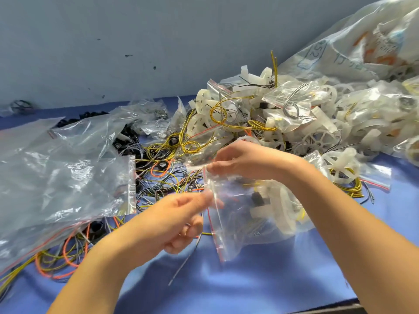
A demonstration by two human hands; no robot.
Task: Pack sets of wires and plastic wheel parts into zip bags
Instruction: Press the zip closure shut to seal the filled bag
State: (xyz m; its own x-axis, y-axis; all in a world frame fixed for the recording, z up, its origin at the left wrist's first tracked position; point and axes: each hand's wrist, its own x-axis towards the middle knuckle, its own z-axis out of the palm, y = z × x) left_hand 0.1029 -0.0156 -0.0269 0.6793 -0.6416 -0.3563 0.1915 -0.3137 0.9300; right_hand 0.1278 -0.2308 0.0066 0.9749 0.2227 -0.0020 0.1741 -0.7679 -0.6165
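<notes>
At the bag's mouth: right hand [246, 160] pinches the top corner of a zip bag [247, 214] by its red-striped strip; left hand [181, 219] pinches the same strip lower down, thumb to forefinger.
Bag's lie: held just above the blue cloth [260, 284], its body spreading toward 3 o'clock from the left grip, beneath the right forearm.
Long axis: the mouth runs roughly 12 to 6 o'clock, tipped slightly toward 5.
Contents: a white wheel part [283, 211], a small black piece and wires, seen through the film.
Nearer hand: the left sits against the free run of strip, so any sealing stroke would likely travel from it toward 6 o'clock.
Hard to tell: whether the strip is already pressed closed; the left fingers are blurred.
Grey wire [181, 265]: trails toward 7 o'clock below the left hand; held or loose, unclear.
At 9 o'clock: large clear bags [68, 177] lie over loose wires [158, 180].
At 1 o'clock: heap of wheel parts and filled bags [294, 118].
Cut off: a printed sack [362, 41] at the upper right edge.
</notes>
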